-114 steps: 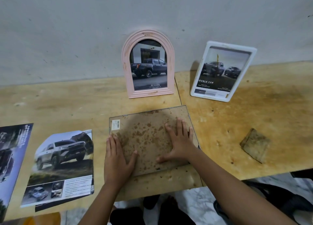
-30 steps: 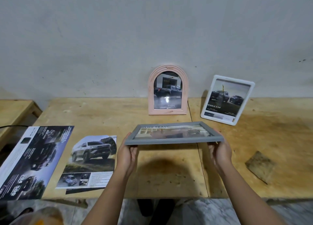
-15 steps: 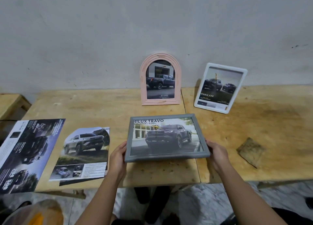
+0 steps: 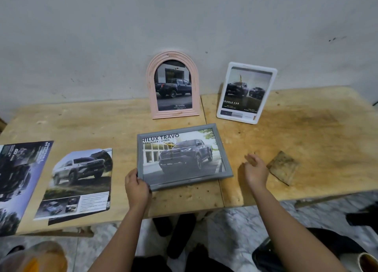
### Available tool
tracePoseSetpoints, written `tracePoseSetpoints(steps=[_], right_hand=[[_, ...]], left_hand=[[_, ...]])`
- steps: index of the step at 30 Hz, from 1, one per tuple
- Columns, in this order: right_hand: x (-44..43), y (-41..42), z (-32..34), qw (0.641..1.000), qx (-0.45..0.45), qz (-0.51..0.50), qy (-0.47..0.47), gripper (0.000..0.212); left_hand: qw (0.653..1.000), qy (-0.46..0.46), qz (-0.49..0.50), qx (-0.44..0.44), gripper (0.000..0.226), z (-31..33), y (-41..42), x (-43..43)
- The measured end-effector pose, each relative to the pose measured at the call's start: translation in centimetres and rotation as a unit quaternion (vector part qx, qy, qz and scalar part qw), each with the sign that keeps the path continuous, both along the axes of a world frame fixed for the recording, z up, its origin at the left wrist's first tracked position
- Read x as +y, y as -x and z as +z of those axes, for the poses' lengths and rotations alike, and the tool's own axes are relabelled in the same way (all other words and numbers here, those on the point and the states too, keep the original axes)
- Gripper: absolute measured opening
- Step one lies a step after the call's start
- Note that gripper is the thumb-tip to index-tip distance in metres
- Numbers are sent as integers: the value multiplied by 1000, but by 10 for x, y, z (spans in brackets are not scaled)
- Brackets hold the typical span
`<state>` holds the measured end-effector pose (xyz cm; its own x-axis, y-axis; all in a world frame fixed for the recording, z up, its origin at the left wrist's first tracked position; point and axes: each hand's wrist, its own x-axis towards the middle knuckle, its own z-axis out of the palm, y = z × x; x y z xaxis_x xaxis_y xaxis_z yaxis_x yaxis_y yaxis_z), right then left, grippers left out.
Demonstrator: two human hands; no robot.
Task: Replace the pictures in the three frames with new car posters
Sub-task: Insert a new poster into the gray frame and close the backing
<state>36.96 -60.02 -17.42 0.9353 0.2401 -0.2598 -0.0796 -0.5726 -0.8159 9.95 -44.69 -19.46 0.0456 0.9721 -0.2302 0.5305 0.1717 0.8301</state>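
A person's left hand (image 4: 137, 187) grips the near left corner of a grey frame (image 4: 184, 155), fingers curled round the moulding. The right hand (image 4: 255, 169) hangs open just beside the frame's right side, fingers loose, holding nothing and touching nothing. The grey frame, one of three on the wooden counter (image 4: 102, 124), is near the middle of the front edge and shows a dark pickup under the heading "HILUX TRAVO". Whether it lies flat or is tipped up off the wood cannot be told. The other two frames stand upright at the back edge, against the wall (image 4: 102, 46): a pink arched frame (image 4: 172, 85) with a dark pickup seen from behind, and to its right a white frame (image 4: 246, 92) with two dark trucks and the words "DOUBLE CAB". Two loose posters lie flat toward the left end of the counter: a silver-truck poster (image 4: 79, 181) near the front edge, and a dark poster (image 4: 18, 179) that runs past the left side of the view. One worn brown square (image 4: 283, 167) lies toward the right end, just beyond the right hand.
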Motion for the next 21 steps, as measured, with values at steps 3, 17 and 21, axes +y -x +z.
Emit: tracePoseSetpoints(steps=[3,17,21], right_hand=[[-25,-20,-4,987,-33,-141,77,37],[-43,-56,-5,944,138,-252,163,36],[-29,-42,-3,960,112,-228,120,24]], left_hand=[[1000,-9,11,7,41,-6,-2,1],[1000,-13,24,9,45,0,-6,-7],[1000,-3,20,7,46,4,-7,-8]])
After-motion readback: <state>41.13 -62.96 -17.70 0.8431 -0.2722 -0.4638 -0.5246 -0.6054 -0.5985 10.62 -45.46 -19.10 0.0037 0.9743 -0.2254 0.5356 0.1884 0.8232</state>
